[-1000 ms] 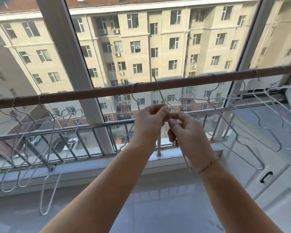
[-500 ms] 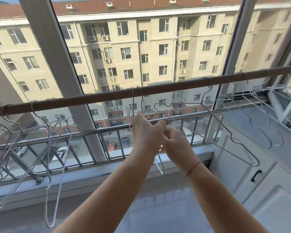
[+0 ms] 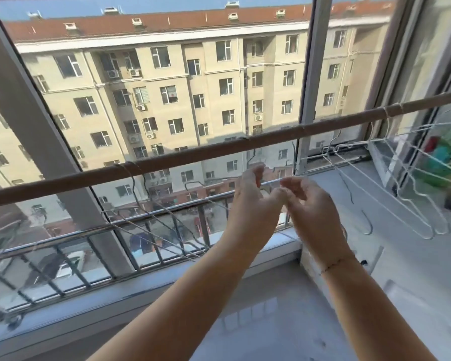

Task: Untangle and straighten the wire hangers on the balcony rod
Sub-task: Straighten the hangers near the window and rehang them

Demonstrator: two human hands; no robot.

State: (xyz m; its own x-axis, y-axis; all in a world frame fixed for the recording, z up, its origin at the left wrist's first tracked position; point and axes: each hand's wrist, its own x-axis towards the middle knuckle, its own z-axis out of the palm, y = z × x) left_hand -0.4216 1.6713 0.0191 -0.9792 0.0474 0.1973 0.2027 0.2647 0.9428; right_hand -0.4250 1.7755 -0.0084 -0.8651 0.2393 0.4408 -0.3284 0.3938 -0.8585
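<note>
A brown balcony rod (image 3: 193,152) slants across the window, higher at the right. Two thin wire hangers (image 3: 151,204) hook onto it left of centre and trail down to the right over the railing. One hanger hook (image 3: 245,138) sits on the rod just above my hands, and its wire drops toward my left fingertips. Several white wire hangers (image 3: 391,194) hang in a bunch at the right. My left hand (image 3: 253,196) is raised below the rod, fingers blurred beside that wire. My right hand (image 3: 307,201) is next to it, fingers loosely apart and holding nothing.
A steel railing (image 3: 94,230) runs behind the glass below the rod. A grey window post (image 3: 37,142) stands at the left and a white frame (image 3: 307,82) at the right. A white ledge (image 3: 391,243) and cabinet lie under the right hangers.
My hands have parted from their closed pinch on the hanger neck. The view has swung right and up, so the left bunch of hangers is out of sight.
</note>
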